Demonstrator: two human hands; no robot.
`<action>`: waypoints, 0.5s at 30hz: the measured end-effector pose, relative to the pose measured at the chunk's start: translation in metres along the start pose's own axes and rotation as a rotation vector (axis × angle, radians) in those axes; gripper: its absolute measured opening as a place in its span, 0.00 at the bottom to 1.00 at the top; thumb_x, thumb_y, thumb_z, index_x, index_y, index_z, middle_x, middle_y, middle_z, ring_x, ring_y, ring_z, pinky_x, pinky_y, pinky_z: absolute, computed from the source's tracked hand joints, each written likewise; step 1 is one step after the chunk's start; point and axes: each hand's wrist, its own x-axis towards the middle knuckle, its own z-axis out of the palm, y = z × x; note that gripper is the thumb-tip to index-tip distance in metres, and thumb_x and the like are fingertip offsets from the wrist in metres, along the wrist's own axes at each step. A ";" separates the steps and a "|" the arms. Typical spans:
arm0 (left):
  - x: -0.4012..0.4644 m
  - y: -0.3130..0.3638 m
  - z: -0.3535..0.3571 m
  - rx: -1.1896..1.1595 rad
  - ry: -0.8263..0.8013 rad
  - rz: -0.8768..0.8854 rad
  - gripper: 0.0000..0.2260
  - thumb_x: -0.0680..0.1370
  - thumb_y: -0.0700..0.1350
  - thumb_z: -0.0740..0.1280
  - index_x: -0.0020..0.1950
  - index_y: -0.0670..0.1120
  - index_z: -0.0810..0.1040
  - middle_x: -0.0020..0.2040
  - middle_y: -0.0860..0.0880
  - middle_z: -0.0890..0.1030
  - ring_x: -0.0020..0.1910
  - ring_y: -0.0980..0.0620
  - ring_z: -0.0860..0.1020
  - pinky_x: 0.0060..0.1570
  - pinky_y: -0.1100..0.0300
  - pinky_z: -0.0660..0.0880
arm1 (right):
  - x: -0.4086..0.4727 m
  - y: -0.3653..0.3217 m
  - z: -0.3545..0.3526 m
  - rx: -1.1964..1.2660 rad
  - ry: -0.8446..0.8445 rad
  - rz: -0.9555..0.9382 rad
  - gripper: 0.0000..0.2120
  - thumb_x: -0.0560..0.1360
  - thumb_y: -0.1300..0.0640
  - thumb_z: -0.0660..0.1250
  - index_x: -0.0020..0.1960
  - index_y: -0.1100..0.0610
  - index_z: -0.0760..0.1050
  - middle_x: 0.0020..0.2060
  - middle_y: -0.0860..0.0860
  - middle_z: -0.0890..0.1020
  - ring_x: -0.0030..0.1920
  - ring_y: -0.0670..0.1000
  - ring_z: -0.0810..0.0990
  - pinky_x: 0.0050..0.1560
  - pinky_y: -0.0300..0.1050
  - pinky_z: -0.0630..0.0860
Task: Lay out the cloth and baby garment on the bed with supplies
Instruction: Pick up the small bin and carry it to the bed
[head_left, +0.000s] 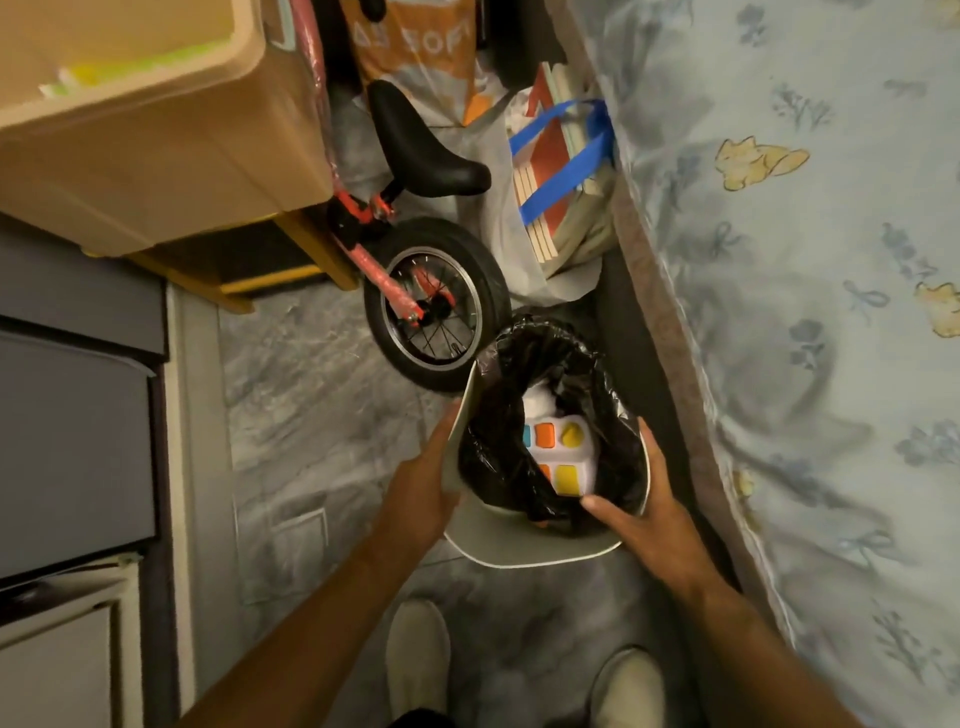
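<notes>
Left hand (423, 483) clamped on bin (519, 548) rim at 9 o'clock. Right hand (639, 499) gripping rim at 4 o'clock, thumb inside over black liner (498, 415). White toy (558, 452) with coloured buttons inside. Bike wheel (436, 301) at 11 o'clock, just beside bin. Bed (805, 260), blue floral sheet, at 3 o'clock. 2 shoes (418, 654) at 6 o'clock.

Bin (519, 552) at centre, its mouth partly filled by a toy (563, 457). Obstacles: bike wheel (436, 306) just beside at 11 o'clock, bag of books (550, 208) at 12, bed (779, 364) near at 3. Open floor (311, 415) runs 7 to 10 o'clock, up to the cabinets (78, 426).
</notes>
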 end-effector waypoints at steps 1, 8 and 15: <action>0.002 -0.003 0.003 0.007 0.001 0.001 0.41 0.74 0.32 0.69 0.79 0.54 0.52 0.67 0.44 0.77 0.59 0.46 0.79 0.59 0.51 0.77 | 0.001 0.002 0.001 -0.003 0.007 0.003 0.51 0.64 0.45 0.79 0.73 0.27 0.47 0.60 0.18 0.67 0.60 0.22 0.66 0.57 0.32 0.67; 0.021 -0.005 0.013 0.011 0.003 0.030 0.39 0.75 0.30 0.67 0.79 0.51 0.53 0.66 0.40 0.77 0.60 0.44 0.79 0.62 0.47 0.75 | 0.004 0.017 0.006 0.018 0.084 0.056 0.50 0.66 0.50 0.78 0.72 0.26 0.48 0.59 0.17 0.66 0.58 0.21 0.66 0.54 0.23 0.66; 0.027 0.001 0.013 0.057 -0.031 -0.068 0.47 0.72 0.35 0.72 0.79 0.58 0.46 0.68 0.44 0.74 0.59 0.44 0.78 0.57 0.47 0.78 | 0.002 0.018 0.004 0.028 0.083 0.099 0.50 0.67 0.52 0.78 0.75 0.33 0.49 0.65 0.32 0.69 0.66 0.37 0.69 0.58 0.30 0.68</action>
